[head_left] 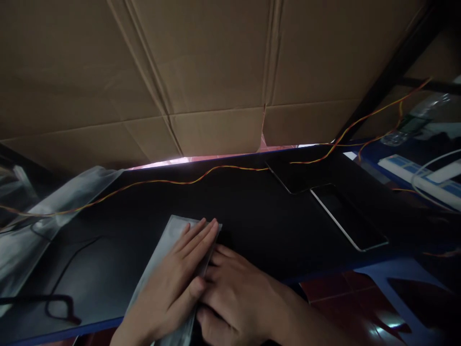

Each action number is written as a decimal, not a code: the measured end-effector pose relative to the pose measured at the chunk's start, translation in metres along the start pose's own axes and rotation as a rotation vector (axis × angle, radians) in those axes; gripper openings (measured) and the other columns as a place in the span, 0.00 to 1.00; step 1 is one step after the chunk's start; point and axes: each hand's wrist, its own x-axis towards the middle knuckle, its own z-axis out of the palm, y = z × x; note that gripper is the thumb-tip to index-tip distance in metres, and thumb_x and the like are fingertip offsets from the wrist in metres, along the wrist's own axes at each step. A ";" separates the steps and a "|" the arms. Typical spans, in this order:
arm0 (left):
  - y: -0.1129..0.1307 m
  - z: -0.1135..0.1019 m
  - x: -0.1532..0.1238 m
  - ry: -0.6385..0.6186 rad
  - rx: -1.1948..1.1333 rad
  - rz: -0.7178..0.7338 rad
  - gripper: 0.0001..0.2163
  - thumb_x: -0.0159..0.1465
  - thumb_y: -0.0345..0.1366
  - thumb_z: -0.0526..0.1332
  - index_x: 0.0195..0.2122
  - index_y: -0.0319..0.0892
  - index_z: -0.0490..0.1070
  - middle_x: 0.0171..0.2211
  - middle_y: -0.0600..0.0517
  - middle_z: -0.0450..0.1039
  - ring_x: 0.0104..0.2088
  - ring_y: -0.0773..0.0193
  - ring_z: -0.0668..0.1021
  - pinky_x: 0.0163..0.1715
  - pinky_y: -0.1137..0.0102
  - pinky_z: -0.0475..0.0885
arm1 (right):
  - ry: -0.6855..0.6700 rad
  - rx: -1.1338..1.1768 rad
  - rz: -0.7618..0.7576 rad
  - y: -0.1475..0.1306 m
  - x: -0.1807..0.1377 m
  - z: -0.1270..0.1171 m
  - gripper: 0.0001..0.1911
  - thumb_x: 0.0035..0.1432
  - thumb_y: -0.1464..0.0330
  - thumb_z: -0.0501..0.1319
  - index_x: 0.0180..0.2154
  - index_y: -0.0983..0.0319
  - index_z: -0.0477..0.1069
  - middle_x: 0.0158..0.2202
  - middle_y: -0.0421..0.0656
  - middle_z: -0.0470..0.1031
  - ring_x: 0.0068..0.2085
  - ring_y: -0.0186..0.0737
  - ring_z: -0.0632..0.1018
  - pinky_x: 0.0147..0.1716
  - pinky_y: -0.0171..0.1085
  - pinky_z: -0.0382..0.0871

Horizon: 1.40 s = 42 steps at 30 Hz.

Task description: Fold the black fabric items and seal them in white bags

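A flat, translucent plastic sleeve [169, 230] lies at a slant on the black tabletop near its front edge. My left hand [176, 283] rests flat on the sleeve, its fingers stretched towards the far right corner. Close against it, my right hand [237, 298] is closed, with bent fingers at the sleeve's right edge. Its fingertips are partly hidden beside my left thumb, so what they grip cannot be made out.
Two dark-screened phones, a near one [349, 216] and a far one [288, 175], lie to the right. A red-yellow twisted wire [212, 170] crosses the black table [248, 197]. Plastic bags [72, 197] lie left; a power strip [421, 178] and bottle [414, 122] are right. Cardboard [216, 62] stands behind.
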 end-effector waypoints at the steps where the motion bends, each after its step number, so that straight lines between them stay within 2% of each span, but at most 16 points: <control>1: 0.003 0.001 0.001 0.000 0.003 0.010 0.33 0.80 0.58 0.40 0.82 0.52 0.44 0.80 0.49 0.54 0.80 0.46 0.57 0.78 0.40 0.49 | 0.024 0.007 0.016 0.001 0.003 0.005 0.22 0.77 0.62 0.57 0.64 0.62 0.76 0.68 0.48 0.77 0.74 0.44 0.69 0.79 0.47 0.45; 4: 0.010 0.002 0.001 0.007 -0.009 0.006 0.34 0.80 0.59 0.37 0.82 0.52 0.44 0.81 0.50 0.52 0.80 0.46 0.54 0.79 0.41 0.46 | 0.169 -0.032 0.145 0.002 0.013 0.020 0.25 0.77 0.63 0.56 0.69 0.63 0.70 0.70 0.49 0.75 0.74 0.48 0.68 0.78 0.50 0.51; 7: 0.004 -0.002 -0.008 0.034 0.052 -0.053 0.32 0.80 0.56 0.41 0.82 0.54 0.44 0.81 0.49 0.51 0.80 0.45 0.54 0.77 0.39 0.50 | 0.268 -0.078 0.262 0.003 0.017 0.021 0.23 0.76 0.65 0.57 0.68 0.62 0.71 0.69 0.49 0.76 0.75 0.49 0.66 0.76 0.50 0.55; 11: -0.014 -0.006 -0.021 0.046 0.232 -0.112 0.34 0.79 0.53 0.52 0.82 0.56 0.41 0.80 0.45 0.54 0.78 0.38 0.59 0.71 0.28 0.55 | 0.146 -0.042 0.115 0.008 0.008 0.004 0.14 0.76 0.63 0.60 0.56 0.60 0.80 0.61 0.43 0.83 0.73 0.43 0.69 0.77 0.46 0.53; 13: -0.017 -0.005 -0.024 0.022 0.241 -0.095 0.36 0.78 0.57 0.52 0.82 0.54 0.42 0.80 0.43 0.53 0.78 0.37 0.59 0.71 0.28 0.55 | 0.066 -0.045 -0.003 0.011 0.004 0.003 0.14 0.77 0.62 0.59 0.49 0.61 0.82 0.54 0.43 0.86 0.66 0.42 0.76 0.76 0.44 0.54; 15: -0.011 -0.002 -0.023 0.021 0.224 -0.081 0.37 0.78 0.61 0.49 0.82 0.52 0.42 0.81 0.42 0.51 0.79 0.37 0.57 0.72 0.30 0.55 | 0.070 -0.046 -0.037 0.011 0.005 0.010 0.14 0.76 0.62 0.60 0.47 0.62 0.83 0.53 0.45 0.86 0.64 0.43 0.78 0.76 0.45 0.55; 18: 0.005 0.006 -0.017 0.043 0.186 -0.089 0.39 0.76 0.65 0.45 0.82 0.52 0.41 0.81 0.42 0.50 0.79 0.37 0.55 0.72 0.31 0.56 | 0.232 0.004 0.085 0.005 0.018 0.027 0.15 0.75 0.65 0.60 0.57 0.63 0.78 0.63 0.48 0.81 0.69 0.43 0.74 0.75 0.44 0.59; 21: 0.015 0.011 -0.015 0.067 0.155 -0.103 0.39 0.77 0.65 0.42 0.82 0.53 0.39 0.81 0.43 0.48 0.80 0.38 0.53 0.72 0.32 0.56 | 0.337 0.038 0.284 -0.003 0.036 0.034 0.14 0.76 0.70 0.57 0.58 0.60 0.75 0.59 0.46 0.83 0.62 0.41 0.79 0.69 0.42 0.67; 23: 0.014 0.010 -0.017 0.097 0.157 -0.115 0.34 0.80 0.59 0.42 0.82 0.54 0.40 0.81 0.46 0.50 0.80 0.41 0.53 0.73 0.35 0.57 | 0.301 0.049 0.284 -0.004 0.039 0.029 0.12 0.75 0.71 0.57 0.54 0.60 0.76 0.54 0.45 0.84 0.59 0.42 0.81 0.65 0.42 0.70; 25: 0.008 0.005 -0.022 0.119 0.182 -0.128 0.30 0.81 0.53 0.43 0.82 0.57 0.43 0.81 0.49 0.52 0.80 0.45 0.55 0.73 0.39 0.62 | 0.211 0.115 0.142 0.000 0.031 0.019 0.10 0.71 0.71 0.61 0.52 0.61 0.77 0.55 0.47 0.84 0.60 0.46 0.81 0.66 0.43 0.70; 28: -0.003 -0.003 -0.026 0.075 0.212 -0.085 0.31 0.80 0.55 0.48 0.81 0.58 0.48 0.80 0.50 0.56 0.78 0.43 0.61 0.71 0.42 0.68 | 0.096 0.245 0.023 0.008 0.011 0.010 0.11 0.66 0.68 0.66 0.50 0.63 0.78 0.55 0.49 0.84 0.60 0.48 0.81 0.66 0.42 0.70; 32: -0.001 -0.001 -0.020 0.042 0.188 -0.061 0.38 0.76 0.63 0.50 0.81 0.55 0.46 0.80 0.47 0.55 0.78 0.38 0.60 0.71 0.37 0.66 | 0.181 0.222 0.115 0.008 0.015 0.027 0.12 0.66 0.70 0.67 0.51 0.62 0.79 0.57 0.50 0.83 0.62 0.51 0.80 0.69 0.46 0.67; 36: 0.009 0.010 -0.012 0.095 0.173 -0.118 0.36 0.77 0.63 0.44 0.82 0.53 0.46 0.81 0.46 0.51 0.80 0.35 0.52 0.71 0.31 0.62 | 0.347 0.199 0.308 -0.003 0.039 0.039 0.14 0.73 0.71 0.59 0.57 0.60 0.76 0.54 0.48 0.84 0.57 0.47 0.82 0.61 0.47 0.75; 39: 0.007 0.011 -0.015 0.113 0.193 -0.141 0.34 0.79 0.59 0.47 0.82 0.55 0.44 0.81 0.46 0.51 0.80 0.36 0.55 0.72 0.32 0.61 | 0.330 0.233 0.221 -0.003 0.027 0.022 0.18 0.70 0.72 0.63 0.59 0.57 0.76 0.60 0.45 0.81 0.64 0.47 0.78 0.67 0.46 0.71; 41: 0.003 0.010 -0.018 0.111 0.203 -0.145 0.34 0.79 0.58 0.48 0.82 0.54 0.44 0.81 0.46 0.51 0.79 0.37 0.57 0.72 0.34 0.62 | 0.213 0.289 0.097 0.003 0.005 0.008 0.18 0.70 0.71 0.67 0.59 0.55 0.78 0.62 0.42 0.81 0.68 0.46 0.75 0.71 0.46 0.66; 42: 0.001 0.009 -0.020 0.110 0.209 -0.144 0.34 0.79 0.58 0.48 0.82 0.54 0.44 0.81 0.45 0.50 0.79 0.37 0.57 0.71 0.35 0.64 | 0.211 0.269 0.103 0.006 -0.006 0.002 0.17 0.71 0.70 0.67 0.59 0.53 0.78 0.62 0.41 0.81 0.68 0.45 0.75 0.71 0.46 0.66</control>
